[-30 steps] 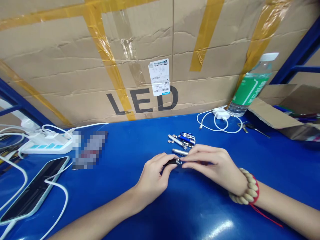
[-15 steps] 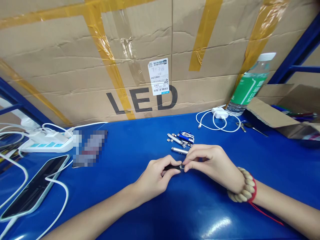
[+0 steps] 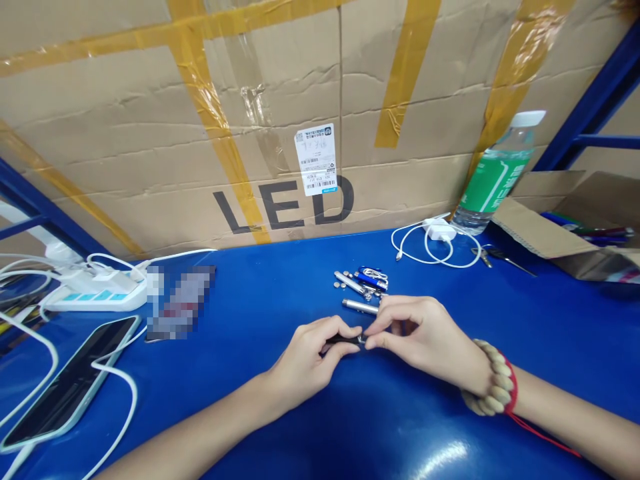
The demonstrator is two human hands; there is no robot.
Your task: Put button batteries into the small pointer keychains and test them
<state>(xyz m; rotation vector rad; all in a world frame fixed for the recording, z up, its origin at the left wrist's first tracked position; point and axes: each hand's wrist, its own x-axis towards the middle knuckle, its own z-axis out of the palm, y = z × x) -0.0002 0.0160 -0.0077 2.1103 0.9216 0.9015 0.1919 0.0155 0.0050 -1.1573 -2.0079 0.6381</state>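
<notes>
My left hand (image 3: 313, 353) is closed around a slim black pen-like tube (image 3: 340, 339), its thumb and index finger pinching it. At the tube's right end shows a small silver metal piece (image 3: 361, 339), and the thumb and index finger of my right hand (image 3: 425, 333) are closed on it. The fingers hide most of both. Just beyond my right hand lies a silver pen-shaped tube (image 3: 359, 307). Behind it are another silver tube (image 3: 349, 283), a blue one (image 3: 369, 283) with a white cord and several button cells (image 3: 339, 285).
A power strip (image 3: 95, 297), a phone (image 3: 70, 383) and white cables are at left. At right back stand a water bottle (image 3: 497, 177), a charger (image 3: 439, 229) with cable, scissors (image 3: 513, 259) and an opened carton (image 3: 555, 233) holding pens. A large cardboard box (image 3: 280, 100) walls the back.
Both hands keep their grip on the black tube and its silver end, with only a slight shift of the fingers. The whole view has moved a little.
</notes>
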